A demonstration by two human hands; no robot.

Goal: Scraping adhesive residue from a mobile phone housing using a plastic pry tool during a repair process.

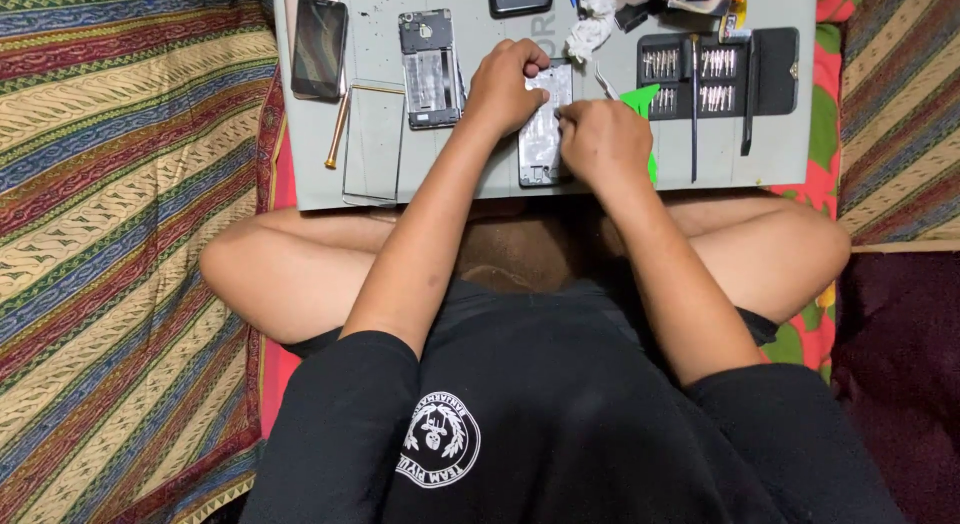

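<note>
Striped cloth surrounds the grey work mat [390, 179] resting across your crossed legs. Your left hand [505, 84] is fisted, pressing on the opened phone frame [543, 134] at the mat's six o'clock edge; your right hand [603, 139] pinches narrowly at the frame's right side. At nine o'clock lie one dark phone [320, 47], one bare chassis [430, 69] and one brass rod [338, 132]; at three o'clock sits one bit case [770, 69].
</note>
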